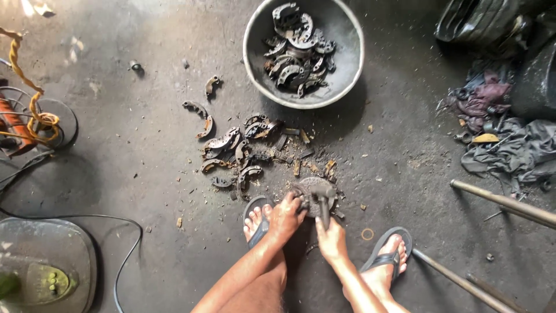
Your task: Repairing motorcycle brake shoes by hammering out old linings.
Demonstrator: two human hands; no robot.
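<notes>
My left hand (285,217) presses down on a curved metal brake shoe at the edge of a round, worn metal block (311,186) on the floor. My right hand (331,239) grips the handle of a hammer (322,200), whose head rests over the block. A heap of rusty curved brake shoes (231,148) lies on the floor just beyond the block. Farther off stands a large grey metal bowl (258,64) filled with several more brake shoes (296,49). My feet in sandals flank the block.
Dirty rags (504,124) and dark bags lie at the upper right. Two metal rods (504,203) stretch across the floor at the right. A fan base (43,269) with a black cable sits at the lower left, with rope and wire rings above it.
</notes>
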